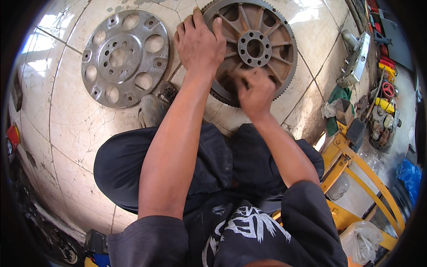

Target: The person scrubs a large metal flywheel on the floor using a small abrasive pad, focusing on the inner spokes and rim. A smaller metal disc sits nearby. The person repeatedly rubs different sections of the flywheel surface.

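Note:
A heavy ring-gear flywheel [255, 49] with spokes, a bolt-holed hub and a toothed edge lies on the tiles in front of me. My left hand [200, 46] grips its left rim, the thumb on the inner side and the fingers over the outer edge. Above the flywheel's lower part is my right hand [256, 91], its fingers bent and smeared by motion. Whether it holds anything small is hidden by the blur. To the left lies a flat, round metal flexplate [148, 75] with large round holes, apart from both hands.
My shoe [152, 111] stands between the two discs, close to my knees. At the right are a silver metal part [356, 60], a yellow metal frame [349, 151] and a clear plastic bag [361, 238]. Tools and a blue plastic sheet [409, 178] lie farther right.

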`<action>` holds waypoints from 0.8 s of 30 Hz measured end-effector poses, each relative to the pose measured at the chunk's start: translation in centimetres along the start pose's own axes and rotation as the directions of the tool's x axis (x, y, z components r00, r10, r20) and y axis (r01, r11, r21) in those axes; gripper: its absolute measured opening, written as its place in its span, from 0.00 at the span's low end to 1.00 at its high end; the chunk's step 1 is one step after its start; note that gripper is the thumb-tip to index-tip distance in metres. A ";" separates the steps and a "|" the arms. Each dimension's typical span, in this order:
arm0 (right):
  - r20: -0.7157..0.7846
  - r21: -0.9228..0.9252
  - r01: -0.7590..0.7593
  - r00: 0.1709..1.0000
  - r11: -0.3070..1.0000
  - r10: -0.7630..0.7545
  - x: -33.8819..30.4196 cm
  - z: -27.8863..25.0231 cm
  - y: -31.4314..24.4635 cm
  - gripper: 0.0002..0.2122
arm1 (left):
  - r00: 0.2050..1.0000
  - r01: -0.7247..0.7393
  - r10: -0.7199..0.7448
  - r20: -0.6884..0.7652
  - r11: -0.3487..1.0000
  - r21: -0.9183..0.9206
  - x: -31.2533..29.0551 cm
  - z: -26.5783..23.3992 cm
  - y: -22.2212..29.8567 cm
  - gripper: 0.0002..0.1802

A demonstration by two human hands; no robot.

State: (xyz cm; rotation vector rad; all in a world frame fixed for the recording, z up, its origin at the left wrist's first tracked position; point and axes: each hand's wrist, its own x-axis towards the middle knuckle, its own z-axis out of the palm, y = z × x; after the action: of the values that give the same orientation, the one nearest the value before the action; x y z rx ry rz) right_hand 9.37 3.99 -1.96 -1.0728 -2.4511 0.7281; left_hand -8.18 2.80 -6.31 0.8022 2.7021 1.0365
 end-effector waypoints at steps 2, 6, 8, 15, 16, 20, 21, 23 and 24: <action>0.073 -0.113 0.028 0.997 0.993 -0.020 -0.4 -0.3 -0.2 0.09 | 1.000 -0.006 0.005 -0.018 1.000 -0.007 -0.1 0.1 0.1 0.37; -0.107 -0.010 0.057 0.993 0.998 -0.058 1.3 0.5 0.8 0.07 | 1.000 -0.010 0.009 -0.021 0.999 -0.033 0.0 0.1 0.0 0.36; -0.003 -0.049 0.068 0.998 0.997 -0.068 -0.1 0.1 0.2 0.07 | 1.000 -0.004 0.003 -0.014 1.000 -0.016 -0.2 0.0 0.0 0.36; -0.060 -0.094 0.106 0.992 0.990 -0.111 0.6 0.7 0.9 0.08 | 1.000 -0.004 0.003 -0.025 1.000 -0.014 0.0 0.2 -0.2 0.38; -0.049 -0.105 0.099 0.993 0.990 -0.104 0.7 0.5 1.2 0.08 | 1.000 -0.002 0.002 -0.023 1.000 -0.023 0.1 0.3 0.0 0.38; -0.032 -0.108 0.114 0.993 0.988 -0.118 1.0 0.2 1.3 0.09 | 1.000 -0.003 0.002 -0.019 0.999 -0.032 0.0 0.2 -0.2 0.38; -0.004 -0.100 0.143 0.989 0.985 -0.144 0.5 0.2 1.2 0.09 | 1.000 -0.008 0.007 -0.021 0.999 -0.036 0.0 0.3 -0.2 0.38; 0.005 -0.114 0.148 0.989 0.982 -0.148 0.3 -0.2 0.8 0.10 | 1.000 -0.005 0.005 -0.007 1.000 0.017 0.1 0.4 -0.2 0.39; -0.028 -0.128 0.131 0.990 0.983 -0.136 1.1 -0.4 0.9 0.12 | 1.000 -0.004 0.004 0.003 0.999 0.049 0.0 0.3 -0.4 0.39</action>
State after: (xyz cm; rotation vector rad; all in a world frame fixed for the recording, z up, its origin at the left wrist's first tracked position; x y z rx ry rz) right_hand 9.37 5.50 -2.08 -0.9457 -2.5368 0.5136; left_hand -8.26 2.76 -6.82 0.8170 2.7345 0.9720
